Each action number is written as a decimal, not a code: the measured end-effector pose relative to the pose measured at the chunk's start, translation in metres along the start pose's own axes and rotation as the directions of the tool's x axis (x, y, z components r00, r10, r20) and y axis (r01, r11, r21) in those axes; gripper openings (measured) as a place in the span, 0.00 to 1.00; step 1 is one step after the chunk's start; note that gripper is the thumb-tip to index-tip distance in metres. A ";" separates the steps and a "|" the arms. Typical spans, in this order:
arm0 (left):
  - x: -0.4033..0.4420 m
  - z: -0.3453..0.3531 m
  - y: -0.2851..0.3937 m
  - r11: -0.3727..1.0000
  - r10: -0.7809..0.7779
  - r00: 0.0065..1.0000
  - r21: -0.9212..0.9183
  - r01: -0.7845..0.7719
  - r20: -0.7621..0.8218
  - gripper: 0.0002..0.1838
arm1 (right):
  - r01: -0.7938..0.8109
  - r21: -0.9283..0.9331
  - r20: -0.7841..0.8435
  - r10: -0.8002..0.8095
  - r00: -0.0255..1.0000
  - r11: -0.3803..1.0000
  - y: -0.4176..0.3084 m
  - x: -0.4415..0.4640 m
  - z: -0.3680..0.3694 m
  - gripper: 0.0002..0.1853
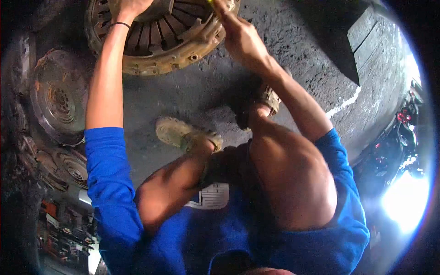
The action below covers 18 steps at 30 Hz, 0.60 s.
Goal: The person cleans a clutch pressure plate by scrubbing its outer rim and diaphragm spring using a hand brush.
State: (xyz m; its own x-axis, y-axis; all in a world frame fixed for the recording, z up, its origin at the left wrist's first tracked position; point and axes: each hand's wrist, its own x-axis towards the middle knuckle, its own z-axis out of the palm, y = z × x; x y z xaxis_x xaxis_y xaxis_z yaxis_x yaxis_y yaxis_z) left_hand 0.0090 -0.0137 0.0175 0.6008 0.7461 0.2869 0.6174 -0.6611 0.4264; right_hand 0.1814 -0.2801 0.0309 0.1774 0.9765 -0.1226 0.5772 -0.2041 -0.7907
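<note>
A large round clutch pressure plate (160,65), brown and worn, lies on the dark ground at the top of the head view, its upper part cut off. Dark radial fingers fan out inside its rim. My left hand (131,6) reaches over its upper left part; the fingertips are out of frame. At the right rim, my right hand (243,40) has its fingers curled together. A small bright yellow-green bit shows by those fingers at the top edge, too little to name.
A rusty flywheel-like disc (59,101) stands at the left, with a smaller disc (73,168) below it. My clog-shod feet (176,133) are on the rough dark ground. A dark flat panel (339,32) juts in at upper right. Clutter lines both lower sides.
</note>
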 end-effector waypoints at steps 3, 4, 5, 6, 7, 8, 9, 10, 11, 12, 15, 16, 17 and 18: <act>0.009 0.011 -0.015 0.993 0.086 0.995 -0.079 -0.090 -0.053 0.17 | -0.039 -0.047 -0.059 0.036 0.998 0.998 0.010 -0.066 -0.016 0.45; 0.008 0.013 -0.017 0.990 0.095 0.994 -0.095 -0.101 -0.060 0.17 | -0.062 -0.088 -0.043 0.059 0.997 0.994 0.024 -0.094 -0.015 0.46; 0.003 0.017 -0.018 0.988 0.097 0.994 -0.114 -0.103 -0.053 0.16 | -0.155 -0.105 0.011 0.157 0.987 0.982 0.032 -0.118 -0.011 0.47; 0.000 0.018 -0.019 0.982 0.045 0.999 -0.182 -0.048 -0.021 0.16 | -0.251 -0.125 0.068 0.261 0.963 0.960 0.043 -0.139 -0.007 0.49; 0.001 0.015 -0.015 0.969 -0.001 1.000 -0.247 0.006 0.018 0.16 | -0.178 -0.118 0.072 0.187 0.980 0.977 0.046 -0.134 0.000 0.49; 0.004 0.013 -0.012 0.951 -0.034 0.998 -0.306 0.050 0.057 0.16 | -0.017 -0.189 0.076 0.032 0.997 0.982 0.050 -0.112 0.008 0.48; 0.006 0.013 -0.012 0.969 -0.003 0.999 -0.246 0.013 0.042 0.16 | -0.075 -0.205 0.082 0.093 0.992 0.976 0.046 -0.080 0.020 0.47; 0.007 0.010 -0.012 0.983 0.028 0.999 -0.180 -0.023 0.027 0.17 | -0.126 -0.220 0.088 0.148 0.985 0.967 0.039 -0.046 0.028 0.46; 0.006 0.010 -0.014 0.992 0.060 0.998 -0.111 -0.057 0.020 0.18 | -0.089 -0.236 0.118 0.119 0.986 0.968 0.025 -0.014 0.021 0.43; 0.003 0.011 -0.017 0.995 0.094 0.995 -0.045 -0.093 0.023 0.18 | -0.060 -0.250 0.147 0.099 0.984 0.966 0.012 0.010 0.009 0.39; 0.003 0.010 -0.019 0.996 0.084 0.996 0.022 -0.084 -0.002 0.19 | -0.001 -0.093 -0.065 -0.005 0.998 0.996 0.022 -0.008 -0.023 0.36; 0.003 0.007 -0.019 0.993 0.118 0.993 -0.010 -0.118 -0.015 0.19 | -0.103 -0.038 -0.066 0.100 0.993 0.994 0.020 -0.031 -0.032 0.35; 0.007 -0.002 -0.011 0.996 0.083 0.995 -0.031 -0.082 0.045 0.18 | -0.047 -0.097 -0.098 0.037 0.995 0.994 0.036 -0.059 -0.035 0.38; 0.007 -0.008 -0.003 0.998 0.045 0.992 -0.053 -0.039 0.121 0.18 | -0.004 -0.151 -0.118 -0.014 0.993 0.989 0.050 -0.093 -0.029 0.40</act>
State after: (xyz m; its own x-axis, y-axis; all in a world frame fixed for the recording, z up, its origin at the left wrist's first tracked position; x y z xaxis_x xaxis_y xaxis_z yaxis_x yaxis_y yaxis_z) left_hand 0.0078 -0.0057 0.0248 0.6850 0.7007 0.1995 0.5658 -0.6842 0.4602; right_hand 0.2170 -0.3828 0.0202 0.2619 0.9643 -0.0399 0.6899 -0.2160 -0.6909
